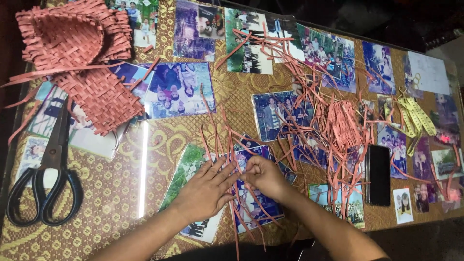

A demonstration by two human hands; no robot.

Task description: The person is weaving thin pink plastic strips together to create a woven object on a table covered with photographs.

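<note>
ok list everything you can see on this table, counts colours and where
woven pieces: two, pink, top left
scissors: one, black handles, left edge
loose strips: many, pink, centre to right
small woven patch: one, pink, right of centre
phone: one, black, right
tape measure: one, yellow, far right
photos: many, under glass tabletop
left hand: flat on strips, bottom centre
right hand: pinching strips beside it

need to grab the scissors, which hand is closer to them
Left. The left hand lies flat on the strips, with bare table between it and the scissors at the left edge; the right hand is farther right.
</note>
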